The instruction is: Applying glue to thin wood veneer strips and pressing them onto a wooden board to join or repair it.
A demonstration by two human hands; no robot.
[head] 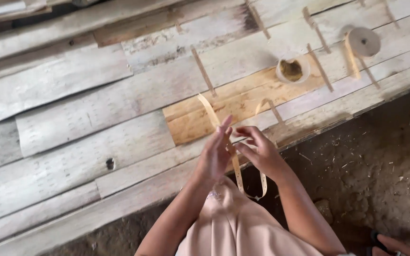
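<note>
Two hands working a thin bamboo strip over the near edge of a plank counter.

The left hand and right hand each pinch the pale strip, grip narrow; it loops up over the counter, with a small cup and a coiled roll far right.

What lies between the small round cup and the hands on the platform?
In the head view: bare orange-brown plank, crossed by the thin strip rising from the hands toward the cup.

- Two hands: left hand, right hand
- One thin strip between them
- One small cup at 1 o'clock
- One tape-like roll at 2 o'clock
</note>
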